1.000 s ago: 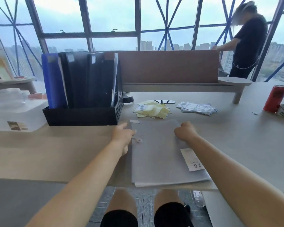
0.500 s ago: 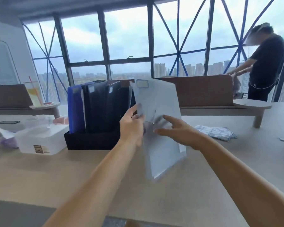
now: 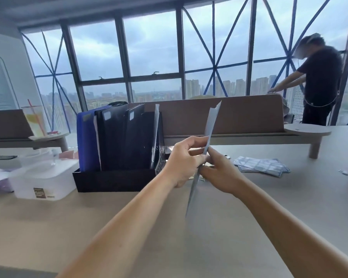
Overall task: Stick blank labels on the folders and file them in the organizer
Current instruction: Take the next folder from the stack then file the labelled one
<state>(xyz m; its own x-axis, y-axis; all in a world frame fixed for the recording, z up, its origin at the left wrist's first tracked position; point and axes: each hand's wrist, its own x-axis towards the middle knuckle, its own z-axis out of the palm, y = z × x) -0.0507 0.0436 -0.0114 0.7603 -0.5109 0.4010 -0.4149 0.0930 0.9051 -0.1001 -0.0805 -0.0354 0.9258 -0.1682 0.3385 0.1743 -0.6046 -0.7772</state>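
I hold a thin grey folder (image 3: 211, 125) upright and nearly edge-on above the table, just right of the black organizer (image 3: 113, 180). My left hand (image 3: 184, 160) grips its left face with curled fingers. My right hand (image 3: 219, 171) holds it from the right side, thumb against the folder. The organizer holds a blue folder (image 3: 86, 141), several dark folders (image 3: 121, 137) with small white labels near their tops, and a thin grey one (image 3: 156, 133) at its right end. Sheets of blank labels (image 3: 261, 166) lie on the table behind my right hand.
A clear plastic box (image 3: 42, 180) stands left of the organizer. A drink cup with a straw (image 3: 34, 121) sits on a low shelf at the far left. A brown divider (image 3: 247, 115) runs behind the table. A person in dark clothes (image 3: 317, 85) stands at the window, far right.
The folder lay flat on the table under both hands a second ago. I lifted it, and it has turned from facing me to nearly edge-on beside the organizer.
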